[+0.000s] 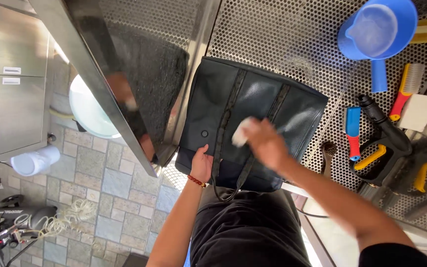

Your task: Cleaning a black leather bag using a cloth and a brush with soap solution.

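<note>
A black handbag [273,106] with two dark straps lies flat on a perforated metal worktop [282,39]. My left hand [202,165], with a red bead bracelet at the wrist, grips the bag's near left edge. My right hand [265,142] presses a small white cloth [240,132] against the bag's middle; the hand is blurred with motion.
A blue scoop [377,32] sits at the back right. Brushes [405,91], a blue-and-red tool [353,132], a black spray gun [384,133] and white sponges [417,112] lie along the right. Below left are a tiled floor, a white basin [89,111] and steel cabinets [8,74].
</note>
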